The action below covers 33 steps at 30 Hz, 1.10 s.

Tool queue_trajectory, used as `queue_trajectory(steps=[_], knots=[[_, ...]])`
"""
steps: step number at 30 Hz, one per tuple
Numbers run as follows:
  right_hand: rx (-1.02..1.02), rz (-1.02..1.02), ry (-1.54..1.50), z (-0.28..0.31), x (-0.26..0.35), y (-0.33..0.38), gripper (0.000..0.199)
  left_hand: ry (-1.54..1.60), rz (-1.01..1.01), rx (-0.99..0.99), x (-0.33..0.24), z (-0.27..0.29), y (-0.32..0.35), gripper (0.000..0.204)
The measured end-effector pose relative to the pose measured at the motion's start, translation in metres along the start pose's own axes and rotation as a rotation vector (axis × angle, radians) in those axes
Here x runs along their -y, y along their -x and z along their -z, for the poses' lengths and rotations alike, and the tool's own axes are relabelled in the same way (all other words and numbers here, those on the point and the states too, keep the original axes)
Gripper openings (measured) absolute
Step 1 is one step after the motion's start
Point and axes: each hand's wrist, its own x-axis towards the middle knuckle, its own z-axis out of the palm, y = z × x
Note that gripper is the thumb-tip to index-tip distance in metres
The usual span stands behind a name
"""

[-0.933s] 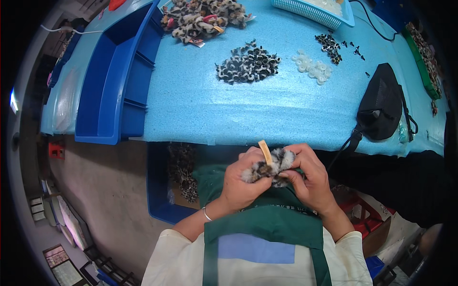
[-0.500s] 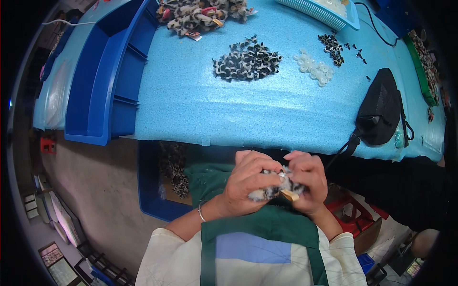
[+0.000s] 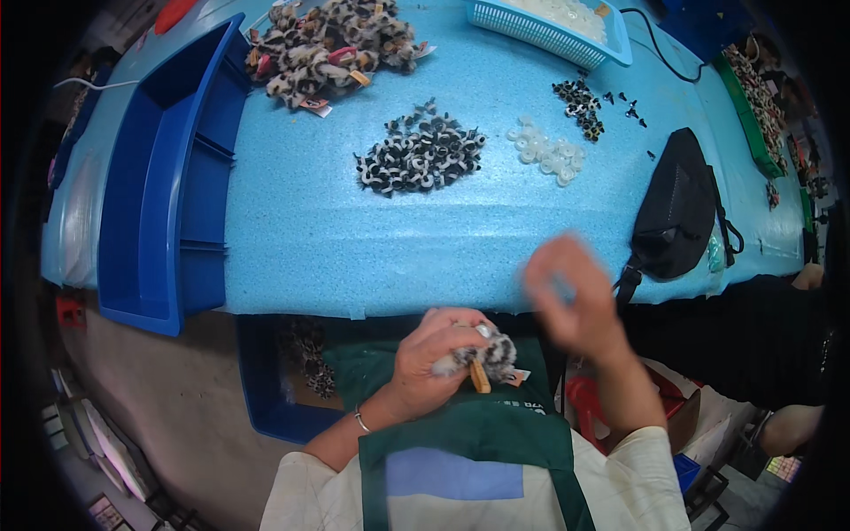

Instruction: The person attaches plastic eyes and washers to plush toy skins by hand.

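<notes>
Head view, plush (image 3: 498, 354) jutting rightward from gripping left hand (image 3: 429, 358), right hand (image 3: 586, 305) blurred, hold unclear

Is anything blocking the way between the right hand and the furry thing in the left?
Nothing visible blocks it. The left hand holds the spotted furry piece near the table's front edge; the blurred right hand is apart from it, higher and to the right in the picture.

A workshop is indicated: furry pieces (image 3: 341, 46) are heaped on a blue tabletop (image 3: 398, 279), dark parts (image 3: 421, 155) and pale discs (image 3: 549, 153) are kept in separate piles, a basket (image 3: 547, 35) and a bin (image 3: 204, 199) are set around, and an apron (image 3: 465, 447) is worn.
</notes>
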Motion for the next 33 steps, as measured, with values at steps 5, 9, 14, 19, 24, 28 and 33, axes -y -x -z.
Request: queue_trajectory(steps=[5, 9, 14, 19, 24, 28, 33], knots=[[-0.195, -0.046, 0.56, 0.024, -0.085, -0.085, 0.012, -0.148, -0.171, 0.074, 0.0, -0.003, -0.003, 0.042], [0.006, -0.255, 0.553, 0.022, -0.093, -0.128, 0.014, -0.192, -0.224, 0.038, 0.004, 0.003, 0.0, 0.042], [0.156, -0.362, 0.673, 0.014, -0.097, -0.14, 0.018, -0.188, -0.208, 0.022, 0.003, 0.009, 0.005, 0.042], [0.07, -0.068, 0.299, 0.015, -0.034, -0.106, 0.012, -0.174, -0.185, -0.007, 0.002, 0.015, 0.008, 0.04], [0.043, -0.21, -0.067, -0.023, 0.04, -0.029, 0.014, -0.162, -0.175, -0.043, -0.005, 0.014, 0.009, 0.037], [0.09, -0.361, -0.275, -0.03, 0.045, 0.004, 0.012, -0.121, -0.157, -0.032, -0.006, 0.009, 0.015, 0.039], [0.071, -0.538, -0.599, -0.028, 0.049, 0.022, 0.008, -0.101, -0.165, -0.011, -0.012, 0.004, 0.017, 0.037]])
